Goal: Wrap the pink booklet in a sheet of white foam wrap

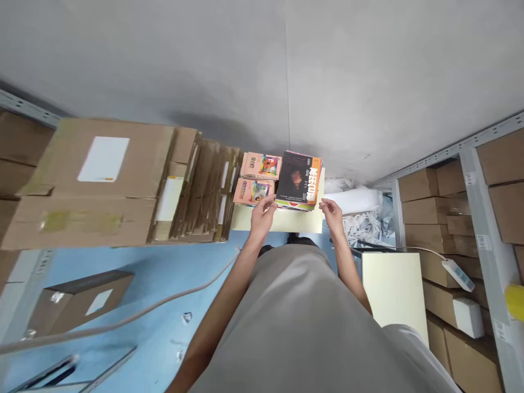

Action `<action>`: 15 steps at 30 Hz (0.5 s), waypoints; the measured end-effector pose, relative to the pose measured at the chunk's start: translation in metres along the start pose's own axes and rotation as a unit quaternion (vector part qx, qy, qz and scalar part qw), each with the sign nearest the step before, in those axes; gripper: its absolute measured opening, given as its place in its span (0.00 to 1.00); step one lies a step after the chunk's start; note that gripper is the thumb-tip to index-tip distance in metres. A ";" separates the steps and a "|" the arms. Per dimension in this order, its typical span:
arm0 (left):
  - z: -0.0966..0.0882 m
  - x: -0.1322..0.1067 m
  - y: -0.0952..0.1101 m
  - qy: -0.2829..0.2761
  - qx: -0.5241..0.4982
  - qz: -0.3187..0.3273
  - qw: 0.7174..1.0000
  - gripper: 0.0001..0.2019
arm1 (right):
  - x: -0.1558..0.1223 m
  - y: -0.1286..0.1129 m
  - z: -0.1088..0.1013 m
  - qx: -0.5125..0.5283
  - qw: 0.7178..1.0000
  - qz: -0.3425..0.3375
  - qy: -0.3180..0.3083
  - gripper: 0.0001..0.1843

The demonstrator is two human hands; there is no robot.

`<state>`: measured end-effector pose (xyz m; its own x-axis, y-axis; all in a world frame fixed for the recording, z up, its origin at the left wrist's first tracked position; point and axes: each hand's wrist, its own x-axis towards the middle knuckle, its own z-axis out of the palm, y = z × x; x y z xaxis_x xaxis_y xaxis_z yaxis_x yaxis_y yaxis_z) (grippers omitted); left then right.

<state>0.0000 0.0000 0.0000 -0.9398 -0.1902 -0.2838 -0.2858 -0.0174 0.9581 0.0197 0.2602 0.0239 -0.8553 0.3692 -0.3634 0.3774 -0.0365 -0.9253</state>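
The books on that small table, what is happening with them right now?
A person stands over a pale yellow table and has both hands at a stack of books with a dark, orange-edged cover on top. The left hand touches the stack's near left corner; the right hand is open just beside its right edge. Two pink books lie to the left, next to flattened cardboard boxes. Shelves with boxes stand on the right.

at nine o'clock we see a big cardboard box (98, 180), flattened cartons (204, 191) beside it; at three o'clock, shelf boxes (426, 207) and a power strip (458, 274).
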 end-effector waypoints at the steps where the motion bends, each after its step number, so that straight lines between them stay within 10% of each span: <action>1: 0.005 0.010 -0.006 -0.002 0.014 -0.006 1.000 0.22 | 0.010 0.003 0.001 -0.010 1.000 0.008 0.011 0.24; 7: 0.022 0.051 -0.035 -0.030 0.099 -0.053 0.993 0.25 | 0.048 0.018 0.014 -0.071 0.997 0.035 0.003 0.23; 15: 0.020 0.049 -0.032 -0.054 0.206 0.022 0.977 0.23 | 0.065 0.028 0.024 -0.126 0.991 0.048 -0.008 0.26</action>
<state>-0.0407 0.0108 -0.0450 -0.9607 -0.0773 -0.2667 -0.2754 0.3891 0.8791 -0.0341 0.2608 -0.0281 -0.8162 0.3603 -0.4517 0.5321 0.1639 -0.8307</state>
